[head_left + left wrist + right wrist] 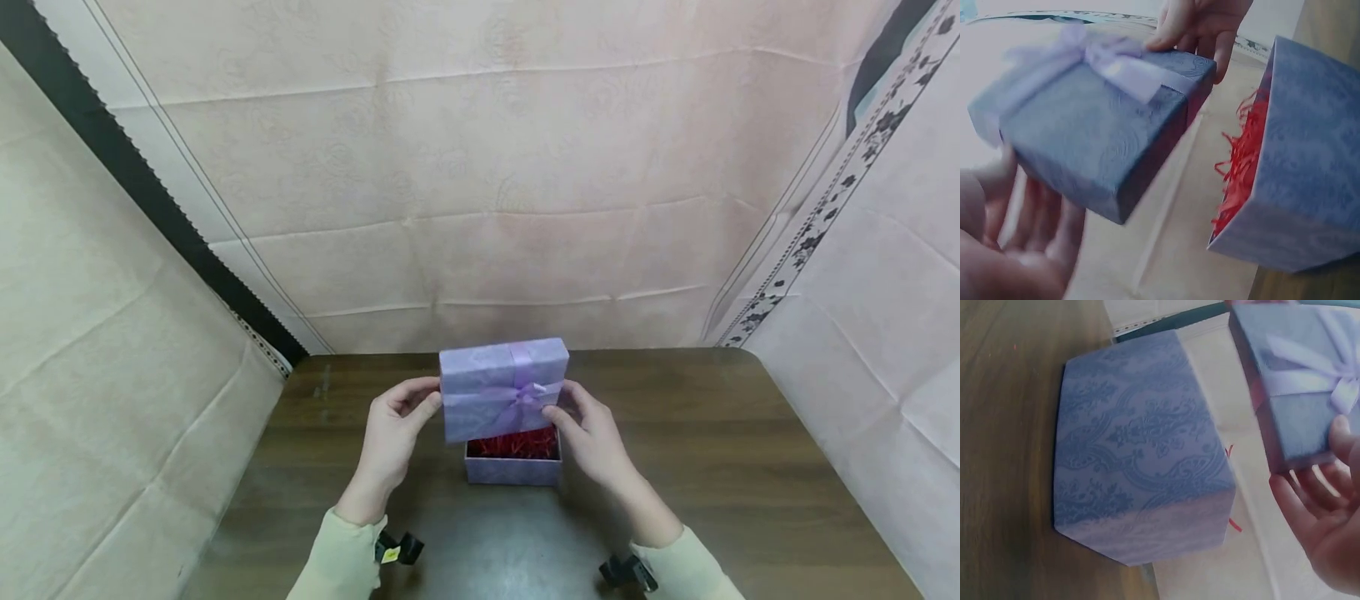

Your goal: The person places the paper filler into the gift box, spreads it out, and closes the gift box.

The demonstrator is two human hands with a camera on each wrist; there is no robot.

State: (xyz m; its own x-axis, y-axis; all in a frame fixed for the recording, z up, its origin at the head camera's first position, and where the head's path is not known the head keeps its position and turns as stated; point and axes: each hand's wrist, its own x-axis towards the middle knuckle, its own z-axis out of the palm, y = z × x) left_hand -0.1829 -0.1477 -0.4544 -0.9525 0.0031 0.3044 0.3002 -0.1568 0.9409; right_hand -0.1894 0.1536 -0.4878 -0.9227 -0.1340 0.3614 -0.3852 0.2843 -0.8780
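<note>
A lavender gift-box lid (480, 392) with a pale purple ribbon bow (1107, 59) is held up, tilted, above and behind its open box base. My right hand (592, 433) grips the lid's right side, thumb on the top face near the bow and fingers at the edge. At the left edge, my left hand (393, 429) holds the lid between thumb and curled fingers. Below, the patterned box base (1141, 437) stands upright on the table, apart from the lid. Red shredded paper (1244, 165) fills it; the lid hides part of its opening in the head view.
The dark wooden table (712, 467) runs back to a pale cloth backdrop (525, 167). More cloth hangs at the left (97, 350) and right sides. Black wrist cameras sit at both pale green sleeves (337, 558).
</note>
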